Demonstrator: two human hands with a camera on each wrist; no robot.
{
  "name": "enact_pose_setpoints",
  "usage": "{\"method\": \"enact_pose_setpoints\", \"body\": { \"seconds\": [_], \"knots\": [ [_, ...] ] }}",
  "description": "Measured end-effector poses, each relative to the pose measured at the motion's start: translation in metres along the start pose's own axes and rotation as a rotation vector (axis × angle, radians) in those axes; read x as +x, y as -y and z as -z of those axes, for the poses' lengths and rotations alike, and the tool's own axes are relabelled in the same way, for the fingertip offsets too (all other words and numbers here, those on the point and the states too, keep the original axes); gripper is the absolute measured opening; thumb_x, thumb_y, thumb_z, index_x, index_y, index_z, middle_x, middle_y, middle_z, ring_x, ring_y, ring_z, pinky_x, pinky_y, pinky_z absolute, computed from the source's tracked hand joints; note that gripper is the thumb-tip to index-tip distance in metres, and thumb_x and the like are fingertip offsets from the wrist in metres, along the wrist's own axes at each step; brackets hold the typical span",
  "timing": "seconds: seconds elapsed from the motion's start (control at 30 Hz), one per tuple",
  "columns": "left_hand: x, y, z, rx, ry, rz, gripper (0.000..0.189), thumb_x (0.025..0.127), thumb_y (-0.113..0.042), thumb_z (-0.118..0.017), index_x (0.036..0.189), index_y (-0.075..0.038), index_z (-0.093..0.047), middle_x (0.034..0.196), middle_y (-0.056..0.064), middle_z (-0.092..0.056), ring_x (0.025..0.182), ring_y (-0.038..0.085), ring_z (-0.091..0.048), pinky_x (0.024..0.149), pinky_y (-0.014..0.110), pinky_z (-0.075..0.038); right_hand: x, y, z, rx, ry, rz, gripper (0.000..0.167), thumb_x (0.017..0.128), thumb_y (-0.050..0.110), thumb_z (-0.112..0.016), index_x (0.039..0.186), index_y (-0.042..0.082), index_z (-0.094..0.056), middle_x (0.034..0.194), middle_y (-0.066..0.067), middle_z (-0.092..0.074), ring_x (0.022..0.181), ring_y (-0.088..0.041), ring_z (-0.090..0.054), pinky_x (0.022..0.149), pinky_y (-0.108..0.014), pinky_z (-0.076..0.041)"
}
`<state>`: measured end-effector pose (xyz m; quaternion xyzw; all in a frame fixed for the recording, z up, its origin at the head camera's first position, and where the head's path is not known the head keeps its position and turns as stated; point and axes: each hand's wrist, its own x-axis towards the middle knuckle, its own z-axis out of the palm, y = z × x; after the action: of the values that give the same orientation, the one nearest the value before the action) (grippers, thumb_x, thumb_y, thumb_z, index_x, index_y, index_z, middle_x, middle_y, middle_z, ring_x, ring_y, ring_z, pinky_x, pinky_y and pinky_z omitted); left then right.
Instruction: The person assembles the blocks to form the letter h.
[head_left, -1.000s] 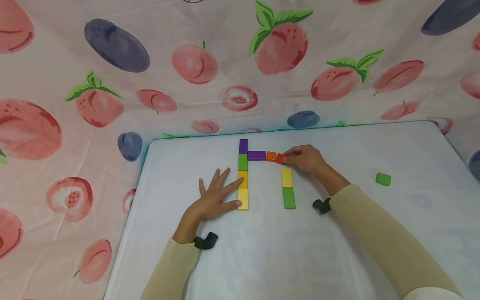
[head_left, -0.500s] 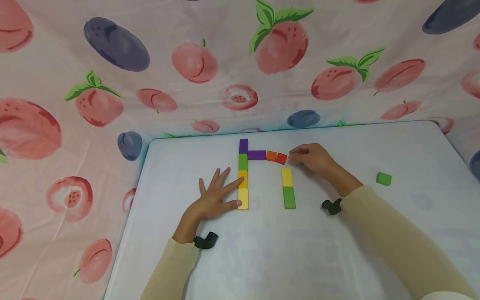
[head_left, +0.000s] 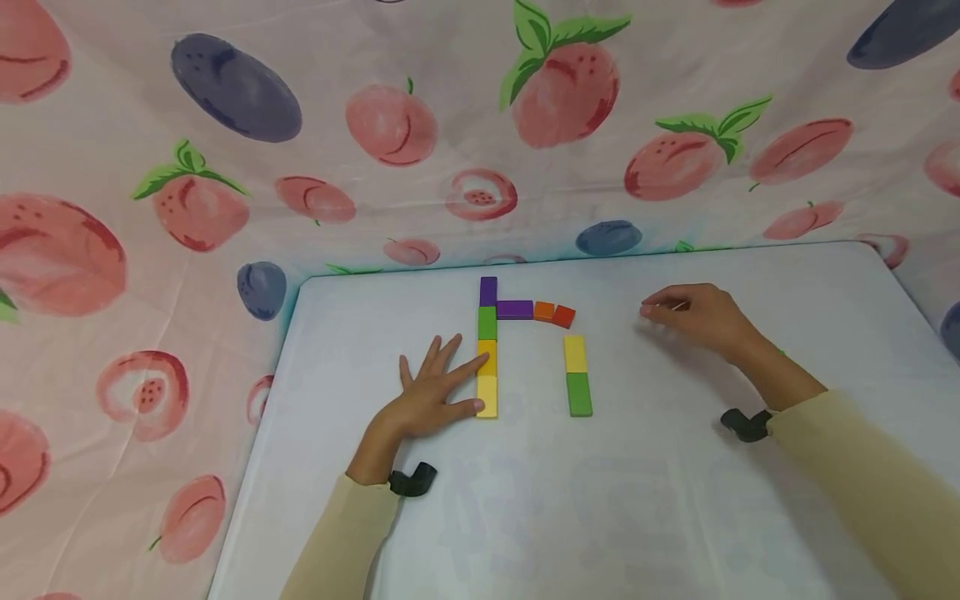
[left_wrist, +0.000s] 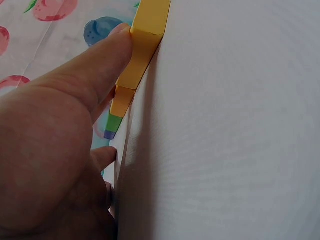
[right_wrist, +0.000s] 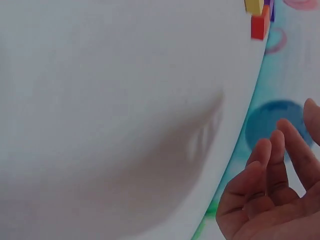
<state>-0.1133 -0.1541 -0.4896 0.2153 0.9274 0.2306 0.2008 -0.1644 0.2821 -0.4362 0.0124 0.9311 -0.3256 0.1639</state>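
Note:
My left hand (head_left: 423, 404) lies with fingers spread beside a column of blocks. Its index fingertip touches the upper yellow block (head_left: 487, 346), and its thumb tip touches the paler yellow block (head_left: 487, 390); the left wrist view shows the thumb against the block's side (left_wrist: 145, 50). Above these in the column come a green block (head_left: 487, 323) and a purple block (head_left: 488, 291). A lying purple block (head_left: 515, 310), an orange block (head_left: 543, 311) and a tilted red block (head_left: 564, 317) run rightward. Right of them, my right hand (head_left: 705, 317) hovers, fingers loosely bent, holding nothing.
Below the red block, a yellow block (head_left: 574, 354) and a green block (head_left: 579, 394) stand end to end. The right wrist almost hides a loose green block (head_left: 782, 352). Fruit-print cloth (head_left: 300, 225) rises behind the white table (head_left: 525, 500).
My right hand has let go of the red block and moved right, now covering most of the loose green block. The left hand stays in place.

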Motion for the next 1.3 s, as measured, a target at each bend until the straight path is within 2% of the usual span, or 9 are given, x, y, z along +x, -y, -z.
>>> {"method": "enact_pose_setpoints", "body": {
  "seconds": [0.13,0.37,0.63,0.73,0.93,1.03,1.13,1.23,1.3],
  "knots": [
    [0.000,0.000,0.000,-0.006,-0.005,-0.005,0.071,0.096,-0.062,-0.058,0.159,-0.046,-0.029,0.174,-0.001,0.002,0.159,0.030,0.016,0.111,0.075,0.023,-0.012,-0.020,0.023,-0.053,-0.008,0.001,0.061,0.094,0.060,-0.064,0.131,0.011,-0.069,0.124,-0.014,-0.068,0.111,-0.030,-0.057,0.079,-0.032,-0.048],
    [0.000,0.000,0.000,-0.017,-0.001,0.000,0.071,0.096,-0.061,-0.059,0.159,-0.046,-0.029,0.174,-0.001,0.002,0.159,0.030,0.017,0.111,0.075,0.024,-0.031,-0.061,0.055,-0.115,0.001,-0.056,0.073,0.091,0.068,-0.061,0.133,0.009,-0.066,0.131,-0.021,-0.063,0.111,-0.033,-0.055,0.077,-0.035,-0.047],
    [0.001,0.000,0.000,0.000,0.005,0.004,0.072,0.096,-0.062,-0.058,0.159,-0.045,-0.028,0.174,-0.001,0.002,0.159,0.031,0.016,0.111,0.075,0.023,-0.043,-0.110,0.073,-0.112,0.059,-0.141,0.080,0.089,0.072,-0.061,0.136,0.007,-0.063,0.133,-0.024,-0.058,0.117,-0.039,-0.050,0.082,-0.047,-0.049],
    [0.001,0.000,0.000,-0.004,0.006,0.002,0.072,0.096,-0.062,-0.058,0.159,-0.045,-0.029,0.174,-0.001,0.002,0.159,0.031,0.016,0.110,0.075,0.023,-0.045,-0.125,0.078,-0.124,0.075,-0.141,0.077,0.091,0.067,-0.064,0.134,0.004,-0.064,0.134,-0.028,-0.057,0.117,-0.043,-0.049,0.082,-0.048,-0.049],
    [0.001,0.000,0.000,0.000,0.004,-0.002,0.072,0.096,-0.062,-0.059,0.159,-0.045,-0.029,0.174,0.000,0.002,0.159,0.031,0.016,0.110,0.076,0.023,-0.051,-0.146,0.086,-0.153,0.126,-0.140,0.078,0.091,0.064,-0.066,0.132,-0.002,-0.063,0.139,-0.037,-0.052,0.121,-0.050,-0.046,0.087,-0.061,-0.047],
    [0.001,0.000,0.000,0.004,0.002,-0.003,0.072,0.096,-0.062,-0.059,0.159,-0.045,-0.029,0.174,0.000,0.002,0.159,0.032,0.016,0.110,0.076,0.023,-0.052,-0.154,0.088,-0.162,0.164,-0.168,0.084,0.086,0.067,-0.069,0.132,-0.003,-0.063,0.137,-0.039,-0.051,0.115,-0.049,-0.047,0.084,-0.056,-0.050],
    [0.001,0.000,-0.001,0.010,0.001,-0.001,0.073,0.095,-0.062,-0.059,0.159,-0.045,-0.029,0.174,0.000,0.002,0.159,0.032,0.016,0.110,0.076,0.022,-0.054,-0.160,0.089,-0.161,0.187,-0.188,0.087,0.082,0.068,-0.073,0.132,-0.003,-0.063,0.135,-0.038,-0.052,0.107,-0.043,-0.051,0.077,-0.042,-0.054],
    [0.001,0.001,-0.001,0.013,0.003,0.004,0.072,0.095,-0.062,-0.059,0.159,-0.046,-0.028,0.174,-0.001,0.002,0.159,0.032,0.015,0.110,0.076,0.022,-0.054,-0.163,0.089,-0.145,0.200,-0.188,0.084,0.082,0.063,-0.076,0.131,-0.004,-0.062,0.131,-0.035,-0.058,0.104,-0.036,-0.053,0.074,-0.032,-0.052],
    [0.001,0.001,-0.001,0.014,0.002,0.002,0.072,0.095,-0.062,-0.059,0.159,-0.045,-0.029,0.174,0.000,0.002,0.159,0.032,0.015,0.110,0.077,0.021,-0.054,-0.165,0.088,-0.143,0.205,-0.183,0.082,0.083,0.060,-0.077,0.131,-0.005,-0.062,0.127,-0.032,-0.061,0.102,-0.034,-0.054,0.074,-0.030,-0.051]
  ]
}}
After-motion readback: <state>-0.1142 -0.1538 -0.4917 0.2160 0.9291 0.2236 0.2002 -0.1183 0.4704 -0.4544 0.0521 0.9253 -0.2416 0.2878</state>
